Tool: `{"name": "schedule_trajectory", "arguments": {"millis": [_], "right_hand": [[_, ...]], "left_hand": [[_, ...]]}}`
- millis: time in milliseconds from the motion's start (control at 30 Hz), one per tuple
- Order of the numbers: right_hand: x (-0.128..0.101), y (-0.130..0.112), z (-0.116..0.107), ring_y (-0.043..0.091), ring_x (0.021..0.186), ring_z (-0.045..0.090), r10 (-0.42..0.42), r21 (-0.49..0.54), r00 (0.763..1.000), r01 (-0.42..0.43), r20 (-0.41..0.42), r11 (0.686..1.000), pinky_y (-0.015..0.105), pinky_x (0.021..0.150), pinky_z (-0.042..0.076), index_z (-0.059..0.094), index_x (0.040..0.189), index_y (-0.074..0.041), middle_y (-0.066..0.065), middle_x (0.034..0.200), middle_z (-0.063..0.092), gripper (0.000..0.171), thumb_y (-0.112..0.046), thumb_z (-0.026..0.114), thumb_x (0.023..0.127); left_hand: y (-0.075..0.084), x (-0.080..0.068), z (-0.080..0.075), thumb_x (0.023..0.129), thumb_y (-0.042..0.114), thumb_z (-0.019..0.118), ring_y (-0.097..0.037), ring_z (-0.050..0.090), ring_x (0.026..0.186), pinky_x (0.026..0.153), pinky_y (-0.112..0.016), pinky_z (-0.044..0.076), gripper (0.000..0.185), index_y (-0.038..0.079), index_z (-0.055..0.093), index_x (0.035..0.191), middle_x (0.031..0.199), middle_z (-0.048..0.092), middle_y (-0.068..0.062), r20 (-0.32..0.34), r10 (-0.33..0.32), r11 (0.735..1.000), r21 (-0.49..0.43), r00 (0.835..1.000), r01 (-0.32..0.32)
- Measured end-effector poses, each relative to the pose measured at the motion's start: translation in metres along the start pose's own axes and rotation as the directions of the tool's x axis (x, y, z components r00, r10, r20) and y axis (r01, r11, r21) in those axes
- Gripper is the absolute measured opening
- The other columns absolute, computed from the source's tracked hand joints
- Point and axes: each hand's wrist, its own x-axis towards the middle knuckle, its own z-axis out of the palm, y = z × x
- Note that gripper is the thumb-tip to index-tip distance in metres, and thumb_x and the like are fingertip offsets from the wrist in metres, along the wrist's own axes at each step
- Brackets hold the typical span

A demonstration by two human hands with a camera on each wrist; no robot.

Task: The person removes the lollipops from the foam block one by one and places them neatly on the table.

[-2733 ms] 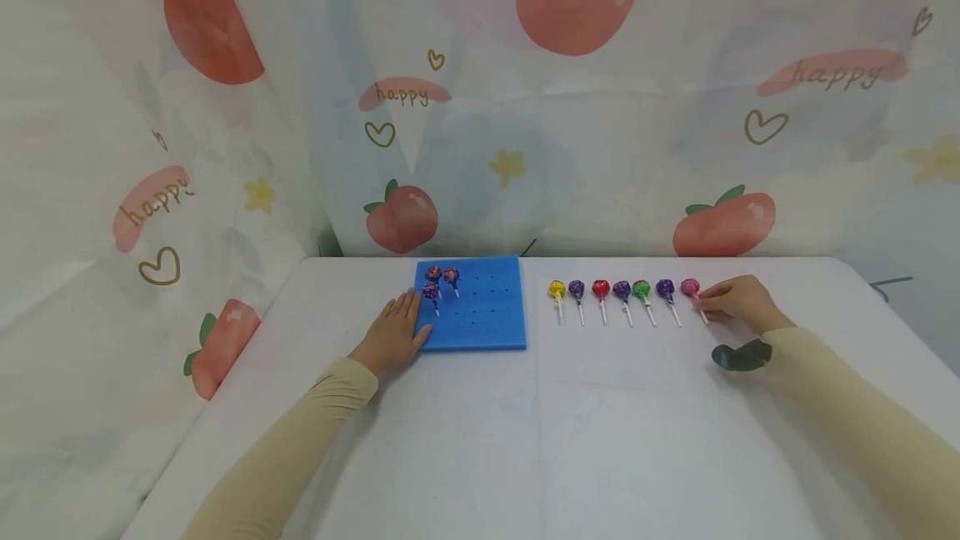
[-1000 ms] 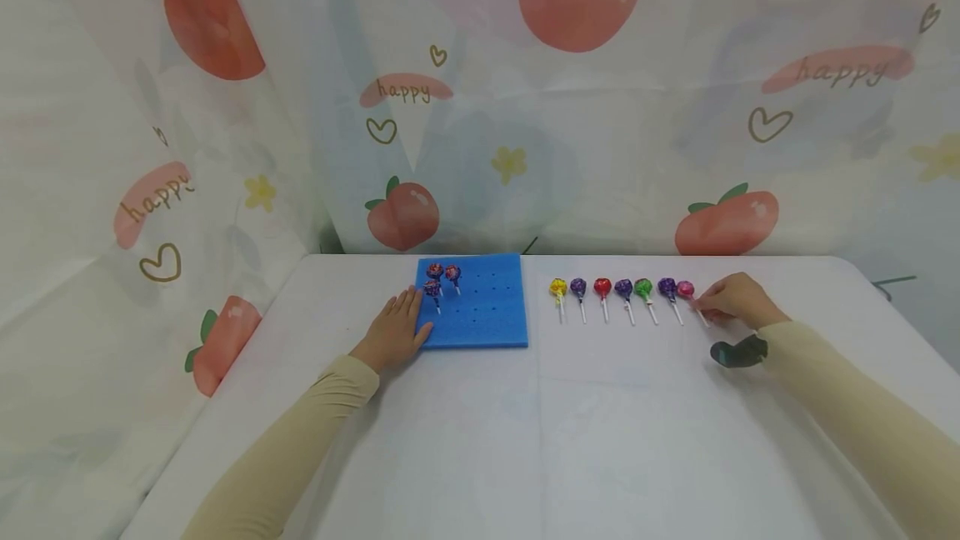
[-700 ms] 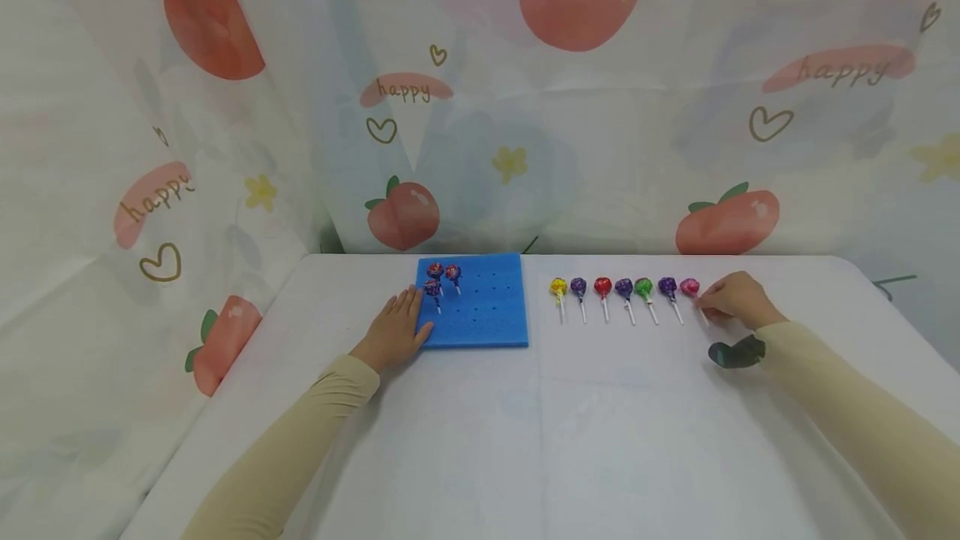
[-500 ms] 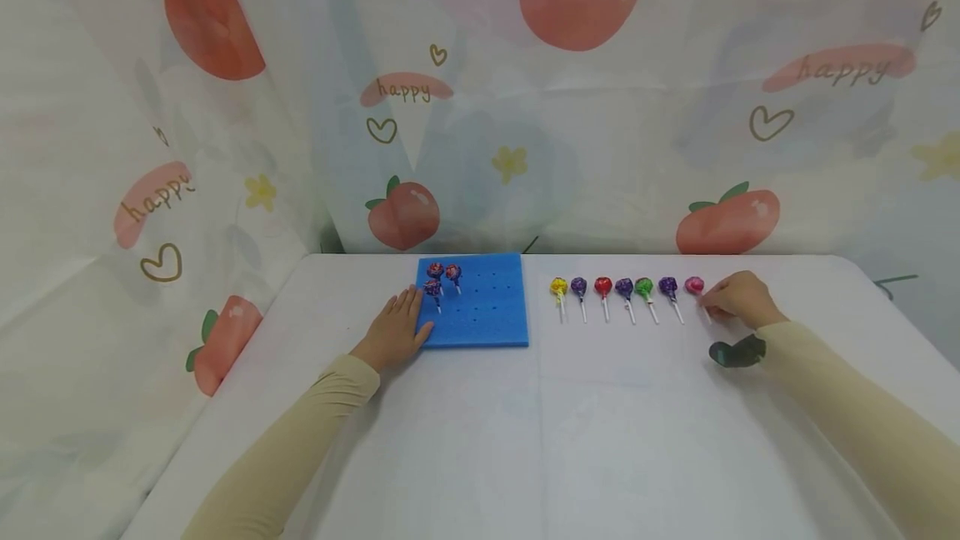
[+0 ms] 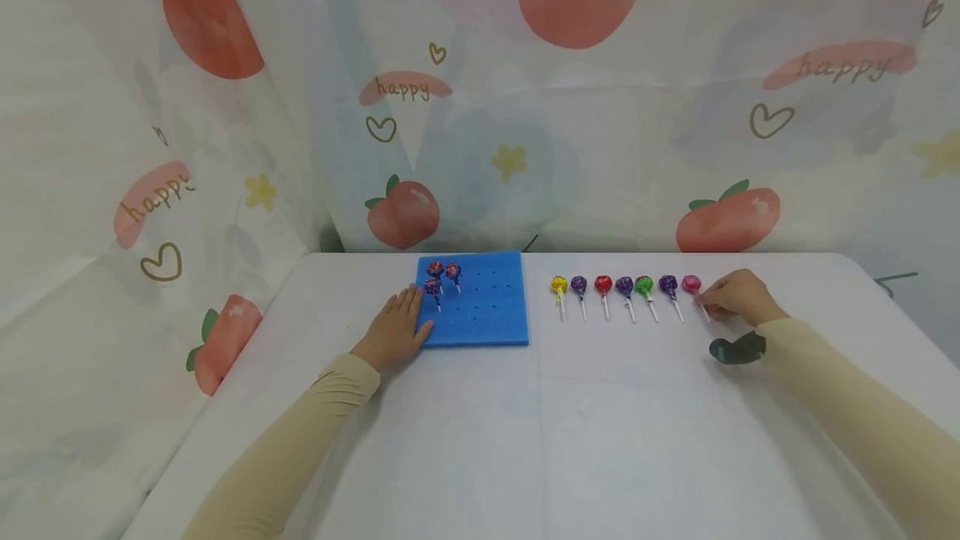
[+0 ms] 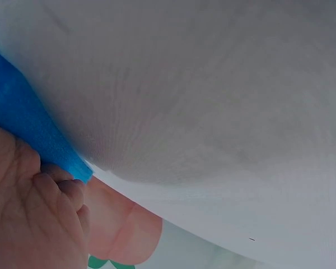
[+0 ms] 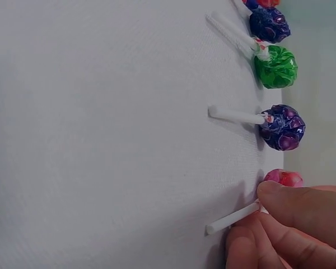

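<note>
My left hand [image 5: 392, 328] rests at the left edge of a blue foam board [image 5: 495, 327], its thumb over the near left corner. Three dark red-and-blue wrapped lollipops [image 5: 453, 272] stand upright in the board's far left part. Rows of small holes mark the rest of it. To the right, my right hand [image 5: 738, 297] pinches a pink lollipop [image 5: 692, 283] by the stick, just below the wrapper. In the right wrist view, thumb and fingers meet round that white stick [image 7: 232, 218] and partly cover the pink head. Nearest to it lies a purple lollipop [image 7: 282, 128].
In a row on the white tablecloth [image 5: 600, 440] lie yellow [image 5: 558, 285], purple, red [image 5: 603, 284], purple and green [image 5: 644, 285] lollipops, sticks toward me. A dark patch [image 5: 738, 349] shows by the right wrist. Patterned curtains [image 5: 585, 173] hang behind and on the left.
The pink lollipop's head moved left against the neighbouring purple one about a second ago, then back right, leaving a small gap. My left hand and the board have stayed put.
</note>
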Motion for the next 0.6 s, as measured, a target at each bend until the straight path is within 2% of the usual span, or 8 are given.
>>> {"name": "schedule_trajectory", "arguments": {"millis": [167,300,400,600], "right_hand": [[0.001,0.001,-0.002,0.013,0.065,0.056,-0.009,0.000,1.000,0.009,0.021,1.000,0.025,0.064,0.042,0.063,0.104,0.015,-0.003,0.063,0.063,0.040,-0.021,0.066,0.086],[0.001,0.003,-0.007,0.012,0.068,0.061,-0.059,0.005,0.997,0.059,0.051,0.998,0.025,0.068,0.046,0.061,0.108,0.016,-0.001,0.071,0.068,0.043,-0.021,0.065,0.087],[-0.001,0.003,-0.012,0.012,0.074,0.064,-0.090,-0.001,0.993,0.091,0.078,0.996,0.033,0.075,0.052,0.060,0.111,0.015,0.004,0.079,0.071,0.044,-0.022,0.065,0.087],[-0.011,-0.003,-0.026,0.020,0.085,0.067,-0.142,-0.024,0.983,0.146,0.115,0.989,0.047,0.088,0.051,0.057,0.116,0.016,0.021,0.100,0.070,0.047,-0.021,0.062,0.089]], "left_hand": [[0.001,0.000,-0.001,0.100,0.039,0.036,-0.034,0.021,0.144,0.118,-0.046,0.019,0.068,-0.008,0.020,0.146,0.153,0.022,-0.024,0.003,-0.008,1.000,-0.017,1.000,0.008],[0.003,-0.001,-0.003,0.100,0.039,0.036,-0.034,0.021,0.144,0.118,-0.046,0.018,0.068,-0.007,0.020,0.146,0.154,0.022,-0.024,0.015,-0.016,0.999,-0.030,1.000,0.016],[0.003,-0.001,-0.004,0.100,0.039,0.036,-0.034,0.020,0.144,0.118,-0.046,0.018,0.068,-0.007,0.019,0.146,0.154,0.021,-0.024,0.021,-0.018,0.999,-0.030,1.000,0.019],[0.004,-0.004,-0.006,0.100,0.038,0.037,-0.034,0.021,0.144,0.118,-0.046,0.019,0.067,-0.008,0.020,0.146,0.153,0.022,-0.025,0.006,-0.007,0.999,-0.039,1.000,0.007]]}}
